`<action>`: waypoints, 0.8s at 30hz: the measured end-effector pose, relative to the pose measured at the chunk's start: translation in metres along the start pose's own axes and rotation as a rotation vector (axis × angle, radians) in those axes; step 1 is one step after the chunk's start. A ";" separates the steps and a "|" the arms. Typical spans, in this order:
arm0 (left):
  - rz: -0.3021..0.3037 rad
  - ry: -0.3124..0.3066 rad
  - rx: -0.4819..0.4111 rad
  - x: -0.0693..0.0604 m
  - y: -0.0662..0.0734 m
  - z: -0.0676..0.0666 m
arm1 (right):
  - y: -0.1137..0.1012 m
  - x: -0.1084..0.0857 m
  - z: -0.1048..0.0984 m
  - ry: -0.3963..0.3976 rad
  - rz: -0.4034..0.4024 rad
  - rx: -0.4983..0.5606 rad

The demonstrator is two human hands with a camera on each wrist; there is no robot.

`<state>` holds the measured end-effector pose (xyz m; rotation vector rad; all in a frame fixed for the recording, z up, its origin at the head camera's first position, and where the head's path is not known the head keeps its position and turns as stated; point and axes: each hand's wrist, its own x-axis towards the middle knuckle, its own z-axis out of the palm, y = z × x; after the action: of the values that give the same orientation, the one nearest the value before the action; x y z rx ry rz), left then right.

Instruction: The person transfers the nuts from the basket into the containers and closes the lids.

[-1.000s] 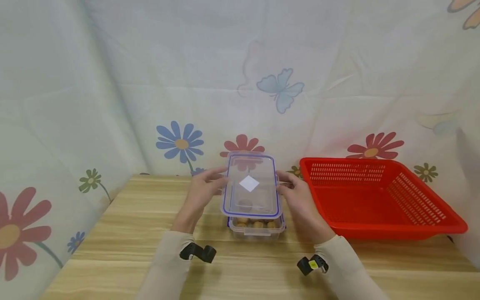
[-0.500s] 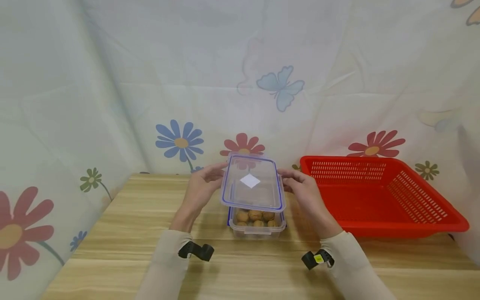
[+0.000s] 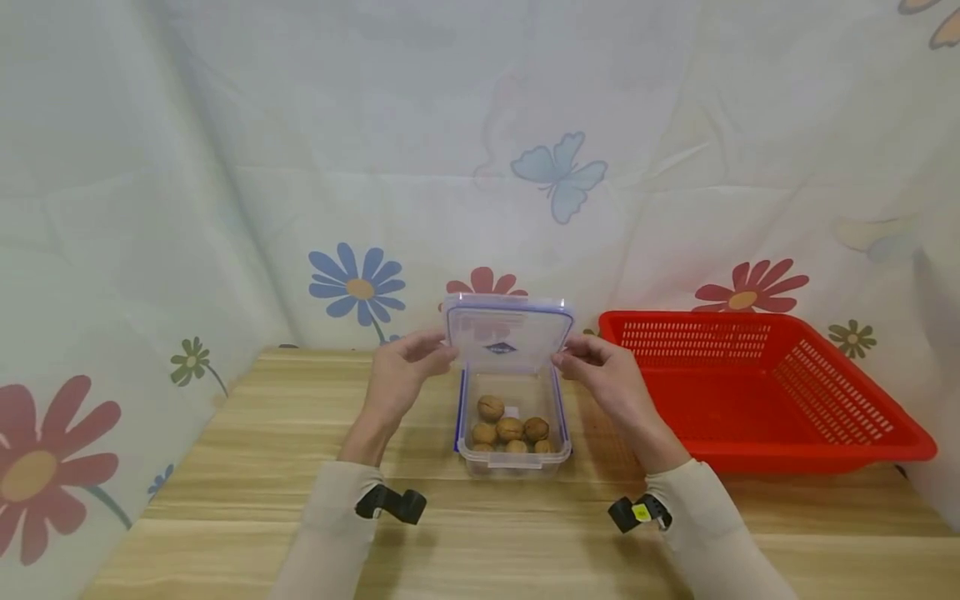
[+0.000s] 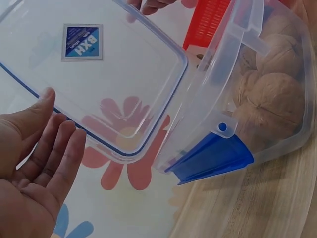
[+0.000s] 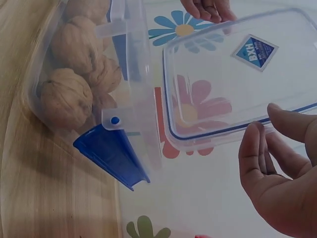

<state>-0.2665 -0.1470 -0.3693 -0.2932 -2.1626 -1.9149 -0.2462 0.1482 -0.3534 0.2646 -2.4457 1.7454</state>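
Note:
A clear lid with a blue seal (image 3: 536,337) is tipped steeply upward above the far end of a clear plastic food container (image 3: 525,459). My left hand (image 3: 397,379) pinches the lid's left edge between thumb and fingers. On the opposite edge, my right hand (image 3: 609,385) holds it the same way. Several walnuts (image 3: 510,429) lie inside the uncovered container. From the right wrist view, a blue side latch (image 5: 113,157) hangs folded outward; its twin, another blue latch (image 4: 210,158), shows in the left wrist view. A printed sticker (image 4: 82,42) is on the lid.
To the right stands a red plastic basket (image 3: 697,460) with slotted walls, close to my right hand. The wooden table (image 3: 255,467) carries everything, and a flower-printed cloth (image 3: 420,125) hangs along its far edge.
The lid's near edge has swung up and away, from lying slanted over the container to nearly upright. More walnuts now show. Both hands keep hold of its sides.

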 end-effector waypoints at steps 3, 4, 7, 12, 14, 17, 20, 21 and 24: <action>0.001 0.012 -0.009 -0.001 0.001 0.000 | 0.001 0.001 0.000 0.006 -0.006 -0.013; 0.001 0.014 -0.012 -0.001 0.001 0.000 | 0.001 0.001 0.000 0.008 -0.006 -0.021; -0.001 0.012 -0.003 -0.002 0.002 0.000 | 0.002 0.001 0.001 0.019 -0.004 -0.033; -0.013 0.019 0.043 -0.003 0.004 0.000 | 0.003 0.002 0.001 0.025 0.017 -0.049; -0.017 0.015 0.051 -0.003 0.005 0.000 | 0.003 0.001 0.000 0.019 0.026 -0.042; -0.022 0.000 0.038 -0.003 0.006 0.002 | 0.003 0.001 -0.001 0.007 0.028 -0.018; -0.018 -0.012 0.020 -0.002 0.006 0.003 | 0.002 0.001 0.000 0.005 0.022 0.009; -0.015 -0.014 0.012 -0.003 0.006 0.004 | 0.002 0.002 0.000 0.005 0.021 0.018; 0.000 -0.024 0.006 -0.003 0.007 0.005 | 0.001 0.002 0.001 0.007 0.010 0.030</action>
<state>-0.2618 -0.1408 -0.3645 -0.3167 -2.1823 -1.9143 -0.2484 0.1475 -0.3546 0.2493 -2.4215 1.7853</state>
